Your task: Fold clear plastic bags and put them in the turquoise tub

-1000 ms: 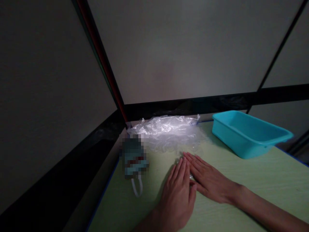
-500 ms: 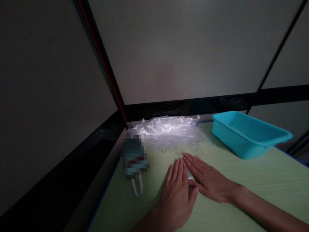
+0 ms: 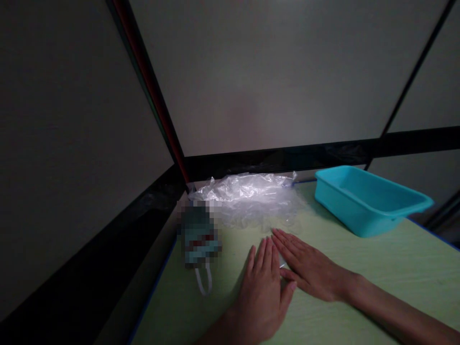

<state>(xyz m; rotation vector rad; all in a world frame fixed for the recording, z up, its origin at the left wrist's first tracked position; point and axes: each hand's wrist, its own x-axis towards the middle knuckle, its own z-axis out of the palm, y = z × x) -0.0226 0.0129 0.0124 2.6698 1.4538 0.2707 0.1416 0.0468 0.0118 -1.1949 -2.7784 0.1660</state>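
Note:
My left hand [image 3: 261,292] lies flat, palm down, on the pale green table [image 3: 388,273], its fingers stretched forward. Beside it on the right, my right hand [image 3: 311,263] is also palm down with straight fingers angled to the left. The fingertips of both hands nearly meet. A small piece of clear, shiny plastic [image 3: 282,262] shows in the gap between them; the rest of it is hidden under the hands. Just beyond the fingertips lies a pile of crumpled clear plastic bags [image 3: 251,194].
A turquoise plastic basin [image 3: 362,208] stands at the right rear of the table. At the left edge is a pixelated greenish item [image 3: 200,235] with a white loop. Pale wall panels with a dark band rise behind the table.

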